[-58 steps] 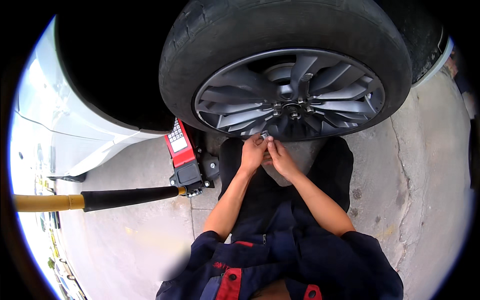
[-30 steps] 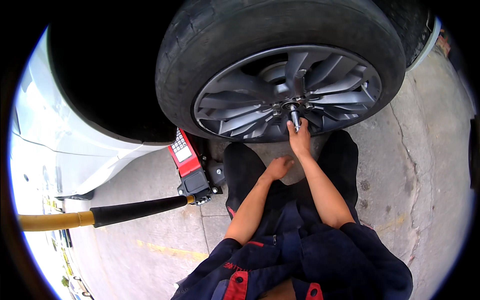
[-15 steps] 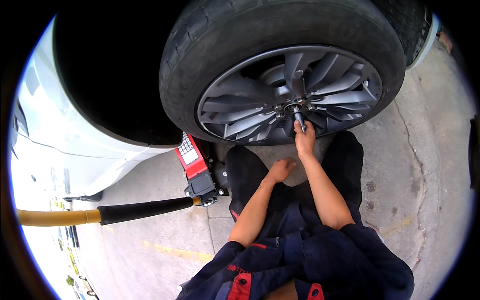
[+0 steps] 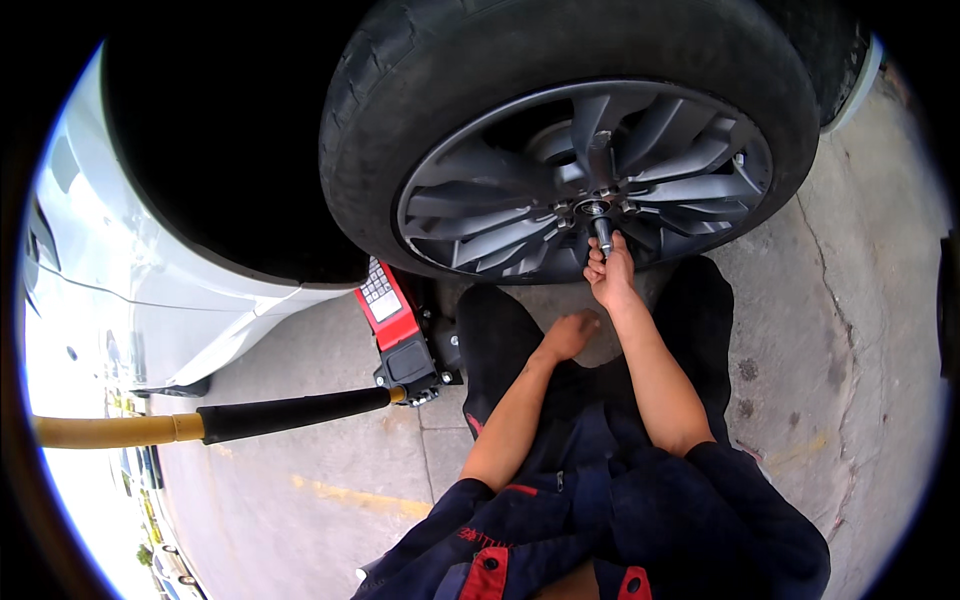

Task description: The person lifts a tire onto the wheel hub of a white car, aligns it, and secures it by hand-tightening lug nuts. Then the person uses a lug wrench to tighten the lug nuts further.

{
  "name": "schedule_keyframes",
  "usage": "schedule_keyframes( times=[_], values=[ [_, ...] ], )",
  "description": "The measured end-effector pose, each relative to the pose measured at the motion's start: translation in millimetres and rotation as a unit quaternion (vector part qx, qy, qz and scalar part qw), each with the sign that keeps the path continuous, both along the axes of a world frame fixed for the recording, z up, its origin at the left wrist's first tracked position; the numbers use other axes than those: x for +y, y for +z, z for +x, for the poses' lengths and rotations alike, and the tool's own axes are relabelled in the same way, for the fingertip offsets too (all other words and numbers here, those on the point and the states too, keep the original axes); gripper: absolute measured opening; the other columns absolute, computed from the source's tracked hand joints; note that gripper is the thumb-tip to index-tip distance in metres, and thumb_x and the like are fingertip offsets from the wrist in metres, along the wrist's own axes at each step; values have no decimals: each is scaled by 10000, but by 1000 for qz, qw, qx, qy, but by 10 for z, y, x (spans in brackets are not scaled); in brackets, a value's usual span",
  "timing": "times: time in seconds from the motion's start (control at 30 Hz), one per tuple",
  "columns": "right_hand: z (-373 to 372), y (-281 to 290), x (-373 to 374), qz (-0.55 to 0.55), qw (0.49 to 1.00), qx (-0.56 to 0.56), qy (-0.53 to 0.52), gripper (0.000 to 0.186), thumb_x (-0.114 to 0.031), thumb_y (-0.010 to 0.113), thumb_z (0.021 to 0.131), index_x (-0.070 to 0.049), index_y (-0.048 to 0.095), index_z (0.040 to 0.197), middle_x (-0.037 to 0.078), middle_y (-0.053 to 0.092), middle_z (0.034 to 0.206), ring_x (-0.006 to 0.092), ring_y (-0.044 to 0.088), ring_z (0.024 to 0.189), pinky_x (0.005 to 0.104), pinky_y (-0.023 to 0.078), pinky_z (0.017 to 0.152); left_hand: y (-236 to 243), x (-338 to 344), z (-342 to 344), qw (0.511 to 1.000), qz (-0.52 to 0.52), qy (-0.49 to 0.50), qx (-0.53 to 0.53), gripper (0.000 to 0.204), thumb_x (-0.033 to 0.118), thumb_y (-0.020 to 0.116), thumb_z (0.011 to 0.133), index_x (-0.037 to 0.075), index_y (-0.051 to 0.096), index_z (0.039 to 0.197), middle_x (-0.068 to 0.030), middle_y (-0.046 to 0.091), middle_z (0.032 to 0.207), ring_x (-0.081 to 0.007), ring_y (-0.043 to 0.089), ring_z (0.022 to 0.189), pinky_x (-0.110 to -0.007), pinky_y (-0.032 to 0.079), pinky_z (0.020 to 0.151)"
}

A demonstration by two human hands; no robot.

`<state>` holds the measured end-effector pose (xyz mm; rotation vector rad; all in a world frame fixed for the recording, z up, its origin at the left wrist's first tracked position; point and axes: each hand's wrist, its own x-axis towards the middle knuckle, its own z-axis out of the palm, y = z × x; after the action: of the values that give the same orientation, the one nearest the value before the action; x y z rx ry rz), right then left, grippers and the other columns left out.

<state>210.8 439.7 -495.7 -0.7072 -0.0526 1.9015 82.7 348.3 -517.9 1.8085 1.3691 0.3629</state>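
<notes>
My right hand (image 4: pixel 611 271) grips a short metal socket (image 4: pixel 602 232) between thumb and fingers. The socket's far end is at the lower part of the hub of a grey multi-spoke wheel (image 4: pixel 480 212), where several lug nuts (image 4: pixel 563 208) surround the centre cap. Around the rim runs a thick black tyre (image 4: pixel 372 165). Away from the wheel, my left hand (image 4: pixel 571 336) hangs over the gap between my knees, fingers loosely extended with nothing seen in them.
Left of my knees, a red and black floor jack (image 4: pixel 390 318) reaches toward the white car (image 4: pixel 190 290). Its long yellow handle with a black sleeve (image 4: pixel 295 413) sticks out to the left. Cracked concrete (image 4: pixel 800 380) lies on the right.
The fingers of my right hand have shifted around the socket, the thumb now showing on its right side. My left hand stays about where it was. The view has moved slightly.
</notes>
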Motion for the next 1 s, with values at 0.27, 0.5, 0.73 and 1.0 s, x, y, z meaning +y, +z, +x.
schedule_keyframes(
  times=[0.27,0.5,0.73,1.0],
  values=[
    [-141,37,-49,126,761,-616,-160,307,-390,540,929,-84,538,905,-16,483,618,81,426,489,258,387,502,-50,27,12,1000,20,13,3,282,263,546,887,58,634,1059,-203,656,911,-375,621,879,-456,470,802],
    [59,-30,28,-33,988,151,20,490,-519,403,949,-53,546,897,-42,411,583,62,324,425,219,272,458,235,61,44,985,119,107,69,242,244,552,883,54,658,987,-214,638,783,-392,624,720,-454,497,672],
    [-109,91,-65,171,671,-703,-160,374,-363,635,862,-15,495,873,142,590,722,330,590,581,438,463,623,2895,428,-208,717,681,73,-125,148,-7,500,882,-47,591,991,-188,653,890,-204,652,775,-275,503,689],
    [-53,251,-15,11,993,-109,-33,347,-372,476,965,-42,549,891,-15,480,618,58,342,440,217,284,451,4157,1154,263,621,743,178,177,248,203,523,805,-6,633,881,-184,653,898,-333,624,863,-437,466,836]
  ],
)
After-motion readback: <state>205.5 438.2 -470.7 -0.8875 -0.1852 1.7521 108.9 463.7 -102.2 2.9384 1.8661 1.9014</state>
